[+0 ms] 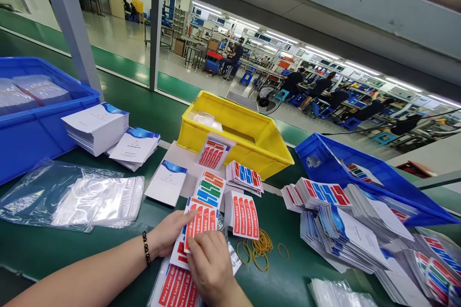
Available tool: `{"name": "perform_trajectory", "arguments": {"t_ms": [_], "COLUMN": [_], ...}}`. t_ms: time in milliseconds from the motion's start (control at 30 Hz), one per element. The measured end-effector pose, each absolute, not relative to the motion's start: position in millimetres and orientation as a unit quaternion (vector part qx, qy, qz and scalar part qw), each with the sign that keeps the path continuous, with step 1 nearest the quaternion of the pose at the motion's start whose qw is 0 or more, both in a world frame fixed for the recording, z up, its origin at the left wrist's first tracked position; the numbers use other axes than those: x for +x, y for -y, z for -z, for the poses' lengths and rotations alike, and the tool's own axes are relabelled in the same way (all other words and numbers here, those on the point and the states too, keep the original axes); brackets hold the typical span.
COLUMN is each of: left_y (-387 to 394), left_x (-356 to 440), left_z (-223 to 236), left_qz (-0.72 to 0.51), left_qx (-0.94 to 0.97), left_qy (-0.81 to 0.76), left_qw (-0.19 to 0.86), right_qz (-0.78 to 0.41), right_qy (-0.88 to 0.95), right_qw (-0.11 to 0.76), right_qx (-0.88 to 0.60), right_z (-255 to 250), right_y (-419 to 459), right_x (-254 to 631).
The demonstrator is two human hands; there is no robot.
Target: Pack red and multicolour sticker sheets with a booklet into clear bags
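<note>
Extending forward over a green surface [284, 288], a worker's left hand [169, 232] pinches one red label sheet [204, 218] at its left edge, while the right hand [212, 260] bends in, fingers curled across its lower part, their grip hard to tell; the sheet lies under left thumb and right fingers, one yellow bin [259, 159] beyond, flanked by two blue bins [39, 138]

Strip lights [282, 37] (white ones) glow above a glossy floor [124, 41].

Rubber bands [262, 244] right of held sticker sheets [204, 218], plastic bags [103, 199] left; 2 booklet stacks [102, 127] behind bags.
</note>
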State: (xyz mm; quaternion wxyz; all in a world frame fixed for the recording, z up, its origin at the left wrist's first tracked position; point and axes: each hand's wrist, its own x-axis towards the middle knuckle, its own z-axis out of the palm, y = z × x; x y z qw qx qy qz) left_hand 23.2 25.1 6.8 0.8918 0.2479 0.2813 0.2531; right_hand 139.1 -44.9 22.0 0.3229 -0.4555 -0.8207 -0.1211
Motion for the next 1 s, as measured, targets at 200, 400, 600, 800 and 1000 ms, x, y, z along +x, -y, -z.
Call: {"name": "perform_trajectory", "arguments": {"t_ms": [200,400,600,800,1000], "left_y": [-24,-22,-33,-38,-37], "left_x": [20,17,10,5,7], "left_z": [-11,-9,-18,-20,-22], "left_qz": [-0.265,-0.231,-0.195,-0.174,-0.196], "left_qx": [0.294,0.310,0.527,0.807,0.769], "left_qy": [-0.267,-0.265,-0.283,-0.255,-0.231], "left_qw": [0.879,0.883,0.778,0.504,0.563], "right_qz": [0.000,-0.325,-0.517,-0.388,-0.429], "right_qy": [0.808,0.461,0.334,0.209,0.303], "right_qw": [0.385,0.563,0.574,0.721,0.641], "right_qx": [-0.446,-0.604,-0.540,-0.535,-0.560], "right_z": [-20,-12,-13,-19,-15], "right_y": [48,37,26,21,25], "right_x": [153,188,204,223,213]}}
